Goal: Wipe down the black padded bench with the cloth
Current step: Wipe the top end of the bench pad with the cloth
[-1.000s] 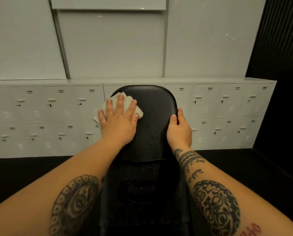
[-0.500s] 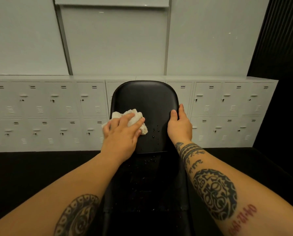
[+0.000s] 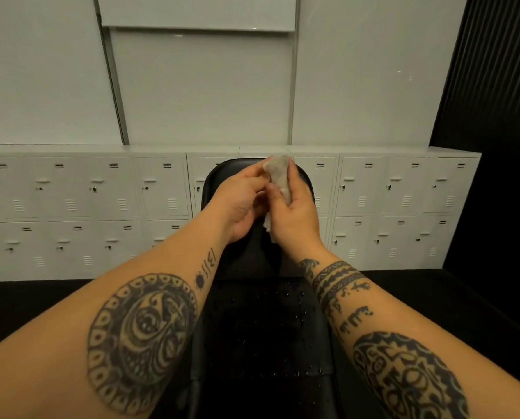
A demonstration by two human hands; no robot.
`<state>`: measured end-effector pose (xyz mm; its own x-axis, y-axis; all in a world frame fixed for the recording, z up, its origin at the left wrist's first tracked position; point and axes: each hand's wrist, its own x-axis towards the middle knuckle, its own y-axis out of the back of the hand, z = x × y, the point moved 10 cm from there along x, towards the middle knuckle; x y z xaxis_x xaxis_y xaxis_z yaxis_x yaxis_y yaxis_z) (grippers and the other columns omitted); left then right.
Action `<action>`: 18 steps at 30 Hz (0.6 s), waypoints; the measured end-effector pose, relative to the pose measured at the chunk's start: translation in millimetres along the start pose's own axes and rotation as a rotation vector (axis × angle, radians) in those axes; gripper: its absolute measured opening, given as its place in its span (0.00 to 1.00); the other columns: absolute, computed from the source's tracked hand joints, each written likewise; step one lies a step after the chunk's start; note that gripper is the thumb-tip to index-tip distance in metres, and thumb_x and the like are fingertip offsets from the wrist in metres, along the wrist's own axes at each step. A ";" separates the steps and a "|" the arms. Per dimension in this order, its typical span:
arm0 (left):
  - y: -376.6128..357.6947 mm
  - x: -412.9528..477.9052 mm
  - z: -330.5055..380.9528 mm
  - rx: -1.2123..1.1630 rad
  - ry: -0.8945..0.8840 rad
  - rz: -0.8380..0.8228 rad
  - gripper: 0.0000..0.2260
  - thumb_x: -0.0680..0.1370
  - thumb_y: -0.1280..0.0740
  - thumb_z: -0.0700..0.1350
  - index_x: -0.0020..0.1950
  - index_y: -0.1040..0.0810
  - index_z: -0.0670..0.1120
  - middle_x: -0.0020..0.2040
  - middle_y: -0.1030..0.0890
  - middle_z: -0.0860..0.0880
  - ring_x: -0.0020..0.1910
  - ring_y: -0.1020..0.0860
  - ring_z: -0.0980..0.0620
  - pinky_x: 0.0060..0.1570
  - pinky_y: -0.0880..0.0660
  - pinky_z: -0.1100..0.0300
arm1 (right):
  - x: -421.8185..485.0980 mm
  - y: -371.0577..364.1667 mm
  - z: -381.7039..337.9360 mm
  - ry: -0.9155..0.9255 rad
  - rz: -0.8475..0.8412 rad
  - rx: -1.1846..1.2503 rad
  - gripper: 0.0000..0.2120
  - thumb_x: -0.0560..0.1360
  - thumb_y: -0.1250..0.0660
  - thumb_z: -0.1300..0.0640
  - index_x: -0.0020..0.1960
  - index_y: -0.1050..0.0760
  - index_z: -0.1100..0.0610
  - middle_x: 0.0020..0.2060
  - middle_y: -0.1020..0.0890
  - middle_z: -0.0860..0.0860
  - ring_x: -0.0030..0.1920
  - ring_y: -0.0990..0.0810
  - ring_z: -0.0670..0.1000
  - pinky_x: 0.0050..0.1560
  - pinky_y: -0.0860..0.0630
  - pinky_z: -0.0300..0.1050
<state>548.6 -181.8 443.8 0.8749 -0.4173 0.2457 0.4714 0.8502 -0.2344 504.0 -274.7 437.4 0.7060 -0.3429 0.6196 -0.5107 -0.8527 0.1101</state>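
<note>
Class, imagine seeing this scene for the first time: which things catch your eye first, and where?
Two tattooed forearms reach up the middle, the left hand and right hand both holding a white cloth over the black padded bench. Water droplets dot its seat below, and white lockers line the wall behind.

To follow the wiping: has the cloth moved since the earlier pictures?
Yes. From the left side of the backrest, the cloth rose rightward to its top edge; left hand and right hand now hold it.

Ahead of me: two rows of white lockers [image 3: 101,207] (vented doors), pale wall panels [image 3: 201,92] above, dark ribbed wall [image 3: 494,86] right.
</note>
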 end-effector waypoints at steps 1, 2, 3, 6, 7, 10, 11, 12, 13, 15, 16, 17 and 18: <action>2.8 -2.9 2.2 0.056 -0.006 -0.014 0.17 0.83 0.39 0.35 0.63 0.18 0.51 0.53 0.14 0.50 0.52 0.16 0.52 0.55 0.19 0.54 | 1.6 10.2 -1.5 0.036 0.049 -0.048 0.28 0.80 0.35 0.48 0.78 0.39 0.47 0.65 0.28 0.52 0.64 0.27 0.47 0.68 0.30 0.45; 12.2 -5.0 6.3 0.168 -0.035 0.011 0.19 0.82 0.39 0.33 0.62 0.18 0.52 0.56 0.14 0.51 0.55 0.17 0.52 0.58 0.20 0.54 | 1.7 19.9 -0.8 0.058 0.093 -0.110 0.26 0.81 0.36 0.50 0.78 0.37 0.48 0.64 0.28 0.52 0.64 0.28 0.48 0.67 0.31 0.44; 27.6 -6.1 11.8 0.307 -0.083 0.086 0.20 0.80 0.39 0.33 0.63 0.18 0.53 0.60 0.16 0.52 0.58 0.18 0.54 0.61 0.22 0.55 | 1.3 28.6 3.8 0.059 0.130 -0.190 0.25 0.82 0.37 0.50 0.78 0.36 0.48 0.65 0.28 0.52 0.64 0.29 0.49 0.67 0.33 0.44; 92.4 -12.8 24.0 0.848 -0.162 0.478 0.20 0.81 0.37 0.43 0.72 0.24 0.56 0.71 0.23 0.51 0.65 0.24 0.51 0.65 0.28 0.58 | -0.1 37.1 33.0 -0.019 0.088 -0.583 0.23 0.81 0.39 0.45 0.76 0.35 0.42 0.72 0.32 0.47 0.70 0.35 0.52 0.67 0.39 0.53; 105.2 -12.7 15.6 0.999 -0.111 0.511 0.22 0.82 0.36 0.48 0.76 0.29 0.56 0.75 0.28 0.49 0.70 0.28 0.45 0.70 0.31 0.52 | -1.1 31.9 43.1 -0.027 0.021 -0.716 0.22 0.81 0.39 0.44 0.75 0.34 0.41 0.73 0.34 0.46 0.71 0.38 0.53 0.65 0.40 0.54; 118.8 -11.2 -30.7 1.017 0.086 0.370 0.31 0.84 0.38 0.53 0.84 0.50 0.58 0.81 0.39 0.45 0.76 0.34 0.39 0.73 0.33 0.46 | -0.1 9.5 50.1 0.041 -0.094 -0.894 0.21 0.81 0.42 0.41 0.74 0.34 0.38 0.74 0.37 0.46 0.70 0.42 0.53 0.62 0.41 0.54; 118.5 -12.6 -38.8 0.960 0.084 0.362 0.31 0.85 0.39 0.52 0.83 0.53 0.60 0.80 0.36 0.45 0.74 0.31 0.40 0.70 0.31 0.48 | 0.9 -1.0 47.5 0.079 -0.123 -0.934 0.21 0.81 0.44 0.40 0.74 0.34 0.39 0.74 0.38 0.47 0.69 0.42 0.54 0.62 0.40 0.55; 119.1 -12.6 -42.2 0.920 0.065 0.379 0.31 0.85 0.40 0.52 0.83 0.54 0.62 0.79 0.33 0.46 0.71 0.28 0.41 0.66 0.29 0.50 | 0.4 -12.7 44.1 0.127 -0.159 -0.982 0.22 0.81 0.45 0.40 0.74 0.34 0.39 0.73 0.38 0.47 0.68 0.41 0.54 0.61 0.40 0.55; 119.8 -11.8 -43.4 0.895 0.048 0.403 0.31 0.86 0.41 0.51 0.83 0.54 0.63 0.78 0.31 0.46 0.69 0.27 0.42 0.61 0.28 0.53 | -2.0 -23.5 40.6 0.186 -0.194 -1.024 0.22 0.81 0.45 0.40 0.74 0.34 0.39 0.72 0.37 0.47 0.67 0.40 0.55 0.60 0.39 0.54; 121.7 -10.8 -43.8 0.870 0.056 0.431 0.30 0.86 0.41 0.51 0.82 0.54 0.64 0.78 0.31 0.47 0.67 0.26 0.43 0.54 0.30 0.57 | -13.2 -33.2 36.4 0.294 -0.249 -1.043 0.21 0.80 0.42 0.40 0.73 0.32 0.38 0.69 0.34 0.48 0.64 0.38 0.55 0.58 0.37 0.54; 123.2 -10.7 -44.0 0.856 0.063 0.438 0.30 0.86 0.41 0.51 0.82 0.53 0.65 0.78 0.31 0.47 0.67 0.26 0.43 0.53 0.31 0.58 | -20.5 -31.8 36.3 0.337 -0.268 -1.039 0.21 0.79 0.40 0.40 0.71 0.30 0.38 0.66 0.32 0.47 0.62 0.36 0.55 0.57 0.36 0.54; 124.5 -11.1 -44.3 0.839 0.070 0.442 0.30 0.86 0.40 0.51 0.82 0.53 0.66 0.78 0.31 0.47 0.68 0.26 0.43 0.54 0.31 0.58 | -26.9 -26.0 39.1 0.357 -0.276 -1.034 0.20 0.78 0.38 0.40 0.70 0.28 0.37 0.65 0.31 0.47 0.61 0.35 0.55 0.57 0.36 0.54; 125.3 -11.6 -43.8 0.829 0.069 0.443 0.30 0.86 0.40 0.51 0.82 0.53 0.66 0.78 0.31 0.48 0.69 0.26 0.43 0.56 0.31 0.57 | -31.4 -15.1 43.6 0.345 -0.267 -1.022 0.19 0.78 0.36 0.41 0.69 0.27 0.37 0.63 0.30 0.47 0.61 0.34 0.55 0.57 0.36 0.53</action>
<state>602.3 -84.6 370.4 0.9727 0.0030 0.2320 -0.1117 0.8823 0.4572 511.0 -268.2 382.4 0.7601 0.0667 0.6463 -0.6392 -0.1015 0.7623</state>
